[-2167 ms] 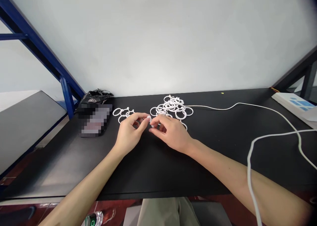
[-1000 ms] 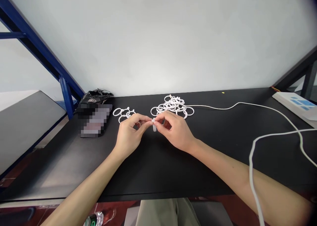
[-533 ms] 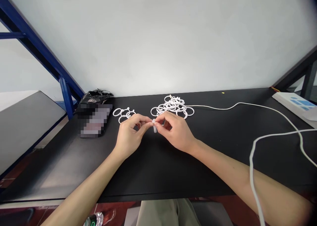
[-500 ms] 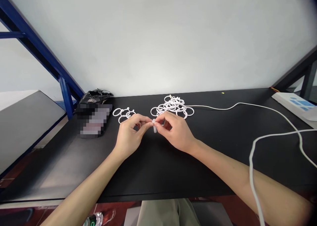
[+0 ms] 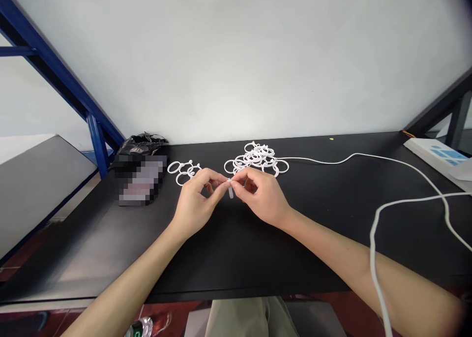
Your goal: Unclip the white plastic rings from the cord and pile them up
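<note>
Between my fingertips, above the black table [image 5: 228, 258], is a white plastic ring [image 5: 231, 192] that looks like a curtain ring. I see it nearly edge-on, its lower part hanging below my fingers. My left hand [image 5: 197, 201] pinches its top from the left with thumb and forefinger. From the right, my right hand [image 5: 260, 197] pinches the same spot, so the two sets of fingertips meet. Fingers cover the ring's upper part. Behind my right hand lies a heap of similar white rings [image 5: 258, 155]. A smaller group of rings [image 5: 184, 168] rests beyond my left hand.
A black plastic bag [image 5: 142, 144] and a blurred-out flat item [image 5: 142, 182] lie at the left. A white cable [image 5: 374, 238] loops over the right side and crosses my right forearm. A white box [image 5: 438, 155] sits at the right edge, and a pale wall [image 5: 243, 66] stands behind.
Both hands stay in nearly the same place, pinching the ring. The ring's hanging part has tilted slightly, and the fingertips have shifted a little at its top.
</note>
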The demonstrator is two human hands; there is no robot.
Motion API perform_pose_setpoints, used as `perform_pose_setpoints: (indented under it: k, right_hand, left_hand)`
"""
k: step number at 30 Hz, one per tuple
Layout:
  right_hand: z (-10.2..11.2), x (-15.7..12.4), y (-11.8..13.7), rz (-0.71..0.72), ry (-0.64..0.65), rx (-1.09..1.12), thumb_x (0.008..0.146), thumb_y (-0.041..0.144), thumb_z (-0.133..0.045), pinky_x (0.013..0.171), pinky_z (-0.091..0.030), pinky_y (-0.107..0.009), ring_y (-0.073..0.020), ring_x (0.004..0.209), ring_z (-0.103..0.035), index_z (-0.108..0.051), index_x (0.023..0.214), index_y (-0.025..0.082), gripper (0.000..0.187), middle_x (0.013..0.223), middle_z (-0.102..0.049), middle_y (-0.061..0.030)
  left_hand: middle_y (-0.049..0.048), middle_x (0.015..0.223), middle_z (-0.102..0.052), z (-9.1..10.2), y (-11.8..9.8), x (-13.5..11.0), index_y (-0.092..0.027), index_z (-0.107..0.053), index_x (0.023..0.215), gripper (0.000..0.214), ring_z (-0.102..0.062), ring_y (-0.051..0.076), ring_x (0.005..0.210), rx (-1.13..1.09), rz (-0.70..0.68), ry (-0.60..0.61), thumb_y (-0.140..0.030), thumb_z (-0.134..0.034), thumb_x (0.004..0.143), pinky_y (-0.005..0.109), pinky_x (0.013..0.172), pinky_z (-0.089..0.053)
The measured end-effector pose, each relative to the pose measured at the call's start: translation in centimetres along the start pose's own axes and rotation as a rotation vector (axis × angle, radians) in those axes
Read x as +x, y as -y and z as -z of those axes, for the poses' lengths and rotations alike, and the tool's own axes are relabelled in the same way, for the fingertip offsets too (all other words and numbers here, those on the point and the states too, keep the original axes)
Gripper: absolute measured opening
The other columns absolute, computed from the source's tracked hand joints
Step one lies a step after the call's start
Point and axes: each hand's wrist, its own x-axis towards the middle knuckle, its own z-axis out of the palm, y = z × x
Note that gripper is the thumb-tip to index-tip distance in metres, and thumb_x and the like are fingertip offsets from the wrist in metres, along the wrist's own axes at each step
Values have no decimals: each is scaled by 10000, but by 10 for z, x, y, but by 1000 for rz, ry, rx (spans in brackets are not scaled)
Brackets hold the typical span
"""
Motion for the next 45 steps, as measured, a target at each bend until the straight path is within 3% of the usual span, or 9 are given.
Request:
perform_pose_setpoints:
  k: [5, 10, 15, 20, 25, 29, 38, 45]
  right_hand:
    - [0, 1, 0, -175, 11, 160, 909, 367, -597, 537, -491, -237, -82, 524, -597, -615, 871, 213, 160, 789, -666, 35]
    - [0, 3, -3, -188, 13, 148, 913, 378, -587, 546, -498, -242, -88, 528, -612, -626, 898, 217, 166, 814, -675, 29]
    - [5, 7, -11, -49, -60, -107, 929, 311, -556, 641, -497, -262, -103, 601, -613, -646, 904, 216, 134, 841, -699, 8]
    - [12, 11, -19, 3, -83, -324, 935, 272, -540, 678, -475, -273, -124, 694, -612, -635, 905, 219, 113, 877, -694, 3]
    - [15, 11, -22, -55, 34, -551, 932, 279, -541, 638, -454, -290, -156, 776, -643, -641, 906, 216, 121, 964, -688, -22]
    - [14, 10, -24, -56, 96, -653, 936, 297, -553, 624, -456, -305, -197, 886, -658, -653, 1008, 215, 148, 1009, -679, -47]
    - [14, 11, -30, -41, 102, -716, 898, 174, -589, 620, -465, -312, -197, 836, -653, -648, 944, 194, 77, 969, -696, -46]
    - [10, 7, -20, 149, -61, -727, 919, 181, -552, 592, -432, -284, -172, 772, -640, -659, 923, 195, 109, 916, -696, -45]
  left_hand:
    - [39, 1142, -629, -2, 0, 0, -239, -589, 1117, 252, -593, 183, 1051, 4, -87, 119, -302, -650, 880, 322, 843, -508]
    - [21, 1137, -611, -4, 2, -1, -256, -557, 1167, 281, -622, 139, 919, 9, -54, 133, -256, -612, 892, 314, 835, -537]
    - [38, 1113, -587, -1, 8, 4, -252, -597, 1175, 314, -602, 170, 926, 257, -105, 6, -270, -630, 864, 336, 837, -527]
    - [76, 1089, -556, 10, 30, 11, -235, -632, 1211, 340, -575, 239, 1024, 551, -32, -198, -306, -589, 881, 399, 925, -493]
    - [144, 1141, -574, 25, 52, 16, -194, -609, 1255, 395, -540, 337, 1096, 722, 86, -194, -338, -557, 891, 496, 930, -466]
    - [173, 1170, -609, 26, 56, 17, -178, -608, 1249, 402, -526, 382, 1085, 815, 92, -153, -362, -554, 896, 535, 886, -453]
    - [142, 1144, -633, 11, 42, 14, -185, -658, 1061, 250, -516, 343, 1098, 726, -33, -86, -346, -527, 922, 503, 923, -419]
    - [55, 941, -684, 7, 30, 10, -212, -638, 944, 145, -537, 252, 918, 549, -103, 0, -277, -510, 927, 423, 890, -431]
